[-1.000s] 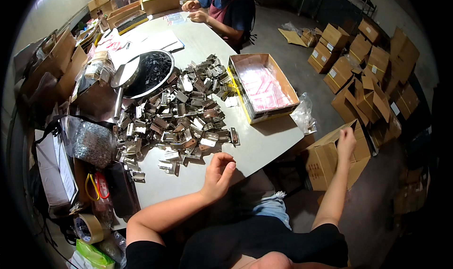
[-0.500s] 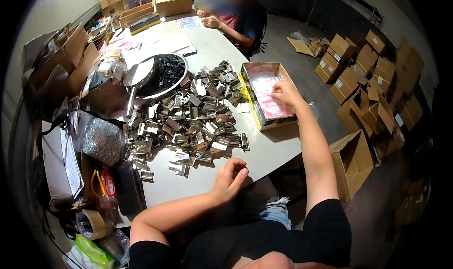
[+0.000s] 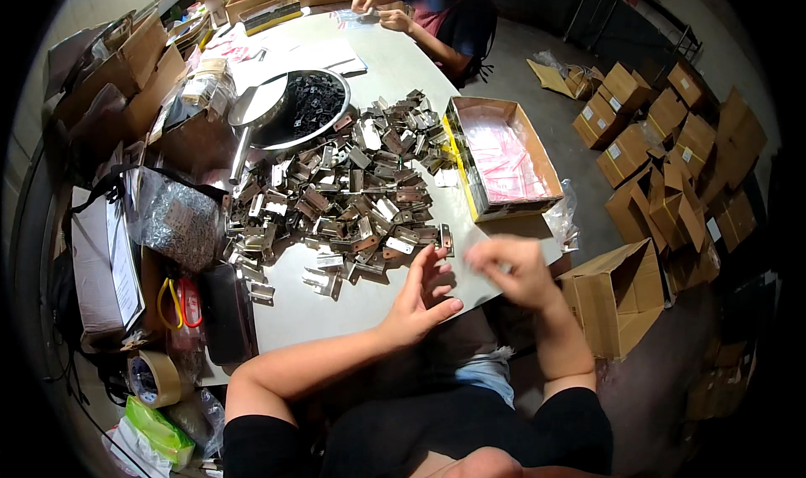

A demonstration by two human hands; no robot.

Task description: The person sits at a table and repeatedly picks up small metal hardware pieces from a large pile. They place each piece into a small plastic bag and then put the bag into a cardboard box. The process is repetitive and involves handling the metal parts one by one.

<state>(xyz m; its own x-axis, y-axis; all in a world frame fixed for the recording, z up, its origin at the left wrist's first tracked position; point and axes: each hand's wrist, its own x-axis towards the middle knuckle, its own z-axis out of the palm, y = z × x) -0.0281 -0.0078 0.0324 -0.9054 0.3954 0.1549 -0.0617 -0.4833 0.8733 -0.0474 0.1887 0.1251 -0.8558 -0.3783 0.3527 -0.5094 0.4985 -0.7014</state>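
Since the earlier frame, our right hand (image 3: 519, 268) has left the cardboard box (image 3: 463, 172) at right of centre and come down beside our left hand (image 3: 420, 297), below the middle of the frame; our left fingers have spread and lifted.

Our left hand is slack, thumb apart from the fingers, with nothing visible in it. Our right fingers are bunched and blurred; a pale smear lies by their tips, and we cannot tell whether they pinch a plastic bag.

We judge the pink-marked bags (image 3: 508, 163) to be very light, limp and slippery, apt to cling together, so one is best pinched at a corner or edge. The metal brackets (image 3: 361, 194) should be stiff, light singly and smooth; we would hold them by their flat flanges, minding the edges.

As for looks, the bags are clear film with pink lines, layered loosely inside the box. The brackets lie in a jumbled heap across the centre of the frame, on the pale table (image 3: 290, 318): small, bent, silvery to brownish, with holes in some flanges. One bracket (image 3: 446, 240) sits at the heap's right edge, near our left fingertips.
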